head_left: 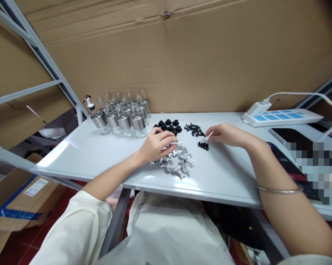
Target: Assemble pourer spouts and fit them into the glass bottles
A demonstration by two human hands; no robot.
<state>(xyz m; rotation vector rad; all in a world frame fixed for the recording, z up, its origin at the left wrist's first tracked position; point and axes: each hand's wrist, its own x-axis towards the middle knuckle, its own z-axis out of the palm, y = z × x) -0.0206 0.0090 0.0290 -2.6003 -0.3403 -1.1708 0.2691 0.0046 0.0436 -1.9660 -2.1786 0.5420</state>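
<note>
Your L hand: fingers closed on silvery pc, above silvery fittings on surface | your R hand: part-curled beside blk stems, nr sm blk plugs, hold can't tell | glass btls back L, blk caps btwn btls & stems

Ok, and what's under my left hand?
Part of the pile of silver parts shows below your left hand, spread on the table toward you. Whatever lies directly beneath the hand is covered, so I can't tell.
</note>
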